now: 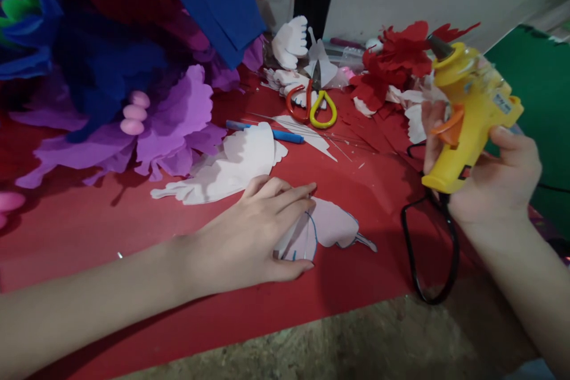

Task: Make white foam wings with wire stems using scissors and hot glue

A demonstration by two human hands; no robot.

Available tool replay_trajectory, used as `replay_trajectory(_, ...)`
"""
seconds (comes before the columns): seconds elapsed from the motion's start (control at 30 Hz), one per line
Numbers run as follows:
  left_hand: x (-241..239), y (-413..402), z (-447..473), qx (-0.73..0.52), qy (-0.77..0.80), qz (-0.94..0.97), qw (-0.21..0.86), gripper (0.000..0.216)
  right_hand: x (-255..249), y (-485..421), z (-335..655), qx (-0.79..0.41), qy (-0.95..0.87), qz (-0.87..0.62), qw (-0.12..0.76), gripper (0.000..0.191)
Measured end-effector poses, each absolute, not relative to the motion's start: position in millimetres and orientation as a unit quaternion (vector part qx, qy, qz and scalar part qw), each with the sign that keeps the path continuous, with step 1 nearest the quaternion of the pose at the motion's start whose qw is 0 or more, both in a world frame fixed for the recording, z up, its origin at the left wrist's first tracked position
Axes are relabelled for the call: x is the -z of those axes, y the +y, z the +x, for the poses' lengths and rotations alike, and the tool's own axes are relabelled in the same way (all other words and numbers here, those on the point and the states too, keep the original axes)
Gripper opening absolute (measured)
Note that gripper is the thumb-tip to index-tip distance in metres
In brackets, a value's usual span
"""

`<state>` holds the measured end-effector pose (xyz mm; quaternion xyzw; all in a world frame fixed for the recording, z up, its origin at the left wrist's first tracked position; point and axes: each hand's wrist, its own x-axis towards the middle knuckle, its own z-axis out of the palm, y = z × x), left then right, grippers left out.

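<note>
My left hand (267, 228) lies flat with fingers stretched over a pale butterfly-shaped cutout (332, 222) that has blue pen lines along its edges. The palm and fingers hide part of the cutout. Raised at the right, my right hand (499, 178) is wrapped around a yellow glue gun (467, 124) with an orange trigger. The gun's dark nozzle points up and to the left, and its black cord (454, 255) loops below. Just beyond my left hand rests a white butterfly-shaped cutout (227, 163).
Scissors (314, 104) with red and yellow handles and a blue pen (285, 135) lie behind the cutouts. Purple paper petals (178, 119) and blue sheets (214, 0) crowd the left. Red paper pieces (396, 59) sit at the back right. Red paper (356, 285) covers the table.
</note>
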<state>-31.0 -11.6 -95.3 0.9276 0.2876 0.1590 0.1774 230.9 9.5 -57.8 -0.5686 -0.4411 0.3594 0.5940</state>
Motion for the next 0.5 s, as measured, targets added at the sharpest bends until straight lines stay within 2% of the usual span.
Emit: replay_trajectory(0.5,94.8,-12.7,-30.9,-0.16,0.285,0.928,0.178,0.05,59.9,10.1,233.4,-0.394,-0.433,-0.542,0.602,0.03)
